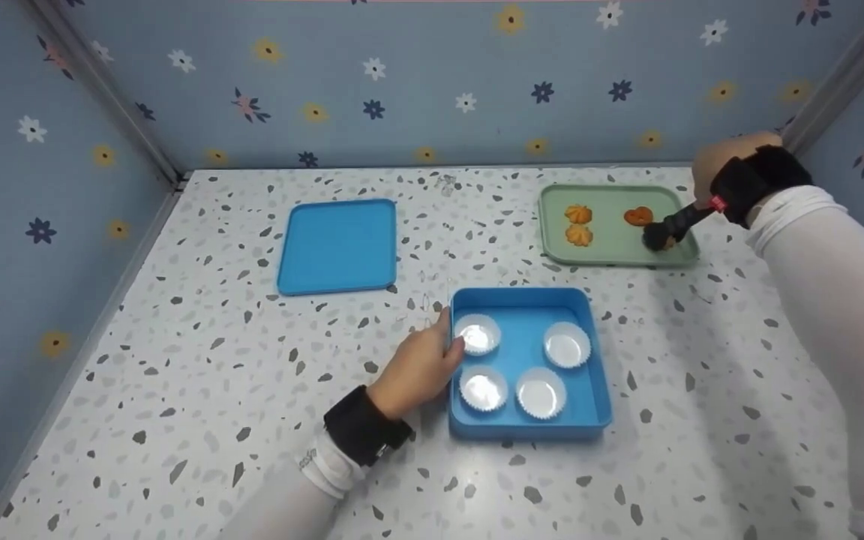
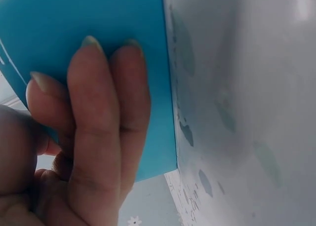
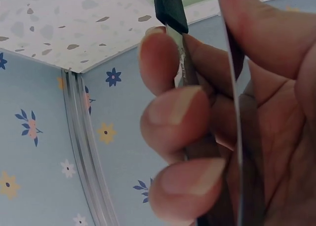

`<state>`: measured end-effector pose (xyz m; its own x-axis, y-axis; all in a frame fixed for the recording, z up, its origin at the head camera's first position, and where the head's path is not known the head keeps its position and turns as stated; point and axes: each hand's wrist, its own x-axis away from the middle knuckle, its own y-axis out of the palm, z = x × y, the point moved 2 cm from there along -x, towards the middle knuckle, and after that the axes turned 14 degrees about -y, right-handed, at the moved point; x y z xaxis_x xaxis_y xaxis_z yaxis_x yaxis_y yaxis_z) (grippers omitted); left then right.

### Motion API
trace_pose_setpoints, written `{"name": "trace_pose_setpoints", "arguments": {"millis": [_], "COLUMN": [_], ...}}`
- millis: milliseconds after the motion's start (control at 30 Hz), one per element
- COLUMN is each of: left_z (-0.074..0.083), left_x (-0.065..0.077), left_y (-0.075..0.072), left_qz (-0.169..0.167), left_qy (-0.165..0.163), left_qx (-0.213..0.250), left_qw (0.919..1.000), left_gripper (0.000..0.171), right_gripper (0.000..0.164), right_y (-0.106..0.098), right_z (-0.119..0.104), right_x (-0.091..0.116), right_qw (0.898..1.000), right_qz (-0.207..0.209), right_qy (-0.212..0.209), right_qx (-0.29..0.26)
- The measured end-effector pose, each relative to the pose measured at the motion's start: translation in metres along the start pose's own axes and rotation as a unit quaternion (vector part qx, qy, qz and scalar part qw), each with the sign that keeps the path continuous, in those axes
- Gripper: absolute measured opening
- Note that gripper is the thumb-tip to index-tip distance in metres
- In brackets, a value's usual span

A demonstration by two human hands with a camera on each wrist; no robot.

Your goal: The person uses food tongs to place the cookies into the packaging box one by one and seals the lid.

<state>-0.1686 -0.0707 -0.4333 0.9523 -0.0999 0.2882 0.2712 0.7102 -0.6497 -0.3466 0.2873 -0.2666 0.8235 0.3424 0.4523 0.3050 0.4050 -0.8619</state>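
Observation:
My left hand (image 1: 413, 371) holds the left wall of a square blue box (image 1: 529, 433), thumb over the rim. In the left wrist view, the fingers (image 2: 96, 107) lie against the box's outer side. Several white paper baking cups (image 1: 541, 394) stand inside it. At the far right, my right hand (image 1: 732, 169) grips black-tipped tongs (image 1: 691, 217), whose metal arms show in the right wrist view. The tong tips are over a cookie (image 1: 669, 242) on a green tray (image 1: 608, 256), mostly covering it. A pretzel-shaped cookie (image 1: 638, 217) and two flower-shaped cookies (image 1: 579, 235) lie to their left.
A flat blue lid (image 1: 340, 247) lies at the back left of the speckled white table (image 1: 214, 360). Blue flowered panels (image 1: 432, 82) enclose the table at the back and on both sides. My right sleeve (image 1: 829, 277) reaches over the table's right side.

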Motion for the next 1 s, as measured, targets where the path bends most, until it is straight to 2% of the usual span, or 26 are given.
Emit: {"name": "trace_pose_setpoints", "arguments": {"millis": [367, 633, 800, 1000], "left_z": [0.001, -0.002, -0.003, -0.001], "left_x": [0.001, 0.0, 0.0, 0.0], "left_y": [0.0, -0.001, 0.0, 0.001], "left_qz": [0.002, -0.001, -0.002, -0.008], "left_qy": [-0.007, -0.009, -0.006, -0.008], "left_qx": [-0.007, 0.0, -0.002, 0.004], "left_qw": [0.9999, 1.0, 1.0, 0.9999], "left_gripper": [0.064, 0.066, 0.066, 0.066], "right_gripper": [0.03, 0.03, 0.029, 0.028], "right_y": [0.012, 0.005, 0.009, 0.015], "right_z": [0.015, 0.004, -0.004, 0.005], "right_x": [-0.009, 0.001, 0.001, -0.005], "right_qw": [1.0, 0.999, 0.999, 1.0], "right_qz": [0.01, 0.013, 0.025, 0.024], "right_qy": [0.028, 0.022, 0.016, 0.008], "right_qx": [0.008, 0.021, 0.014, 0.017]}}
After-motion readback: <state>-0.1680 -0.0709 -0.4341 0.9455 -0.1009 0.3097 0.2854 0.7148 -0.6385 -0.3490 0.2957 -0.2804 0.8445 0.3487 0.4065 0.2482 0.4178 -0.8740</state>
